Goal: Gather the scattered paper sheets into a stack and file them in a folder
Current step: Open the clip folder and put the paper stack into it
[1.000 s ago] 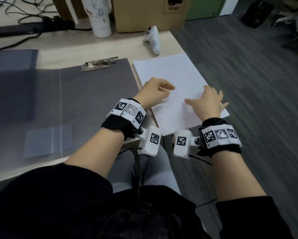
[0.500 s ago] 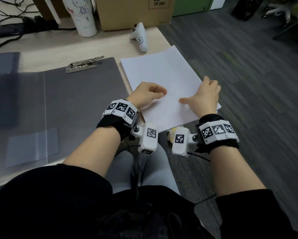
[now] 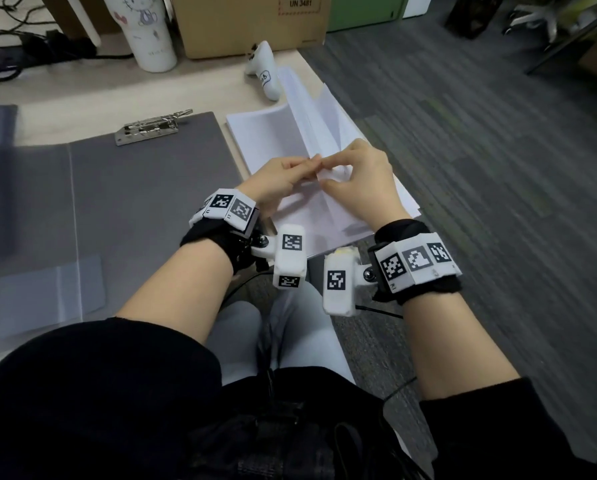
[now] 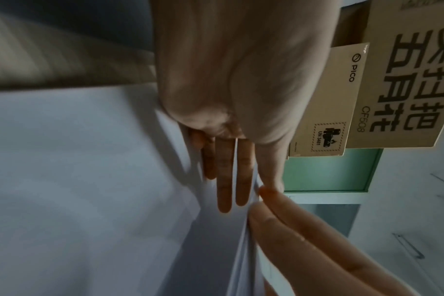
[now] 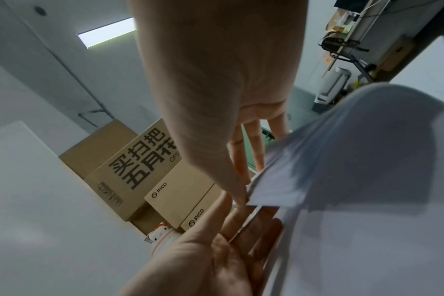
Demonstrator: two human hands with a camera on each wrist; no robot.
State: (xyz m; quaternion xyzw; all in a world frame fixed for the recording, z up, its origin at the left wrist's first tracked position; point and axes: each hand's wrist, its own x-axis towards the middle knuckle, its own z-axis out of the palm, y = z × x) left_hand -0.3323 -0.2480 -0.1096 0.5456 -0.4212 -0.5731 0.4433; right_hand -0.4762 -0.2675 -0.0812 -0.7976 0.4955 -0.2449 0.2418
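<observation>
The paper sheets lie just right of the open folder, their right half lifted and bowed. Both the left hand and the right hand pinch that raised edge together, probably to square the stack before filing.

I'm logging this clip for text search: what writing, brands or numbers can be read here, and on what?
"UN 3481": label on the small cardboard box.
"PICO": side of the same small cardboard box.
"CF508", under large Chinese characters: big cardboard box.
Handwritten mark on the white controller: too small to read.
Wrist marker tags: patterns, no words.
</observation>
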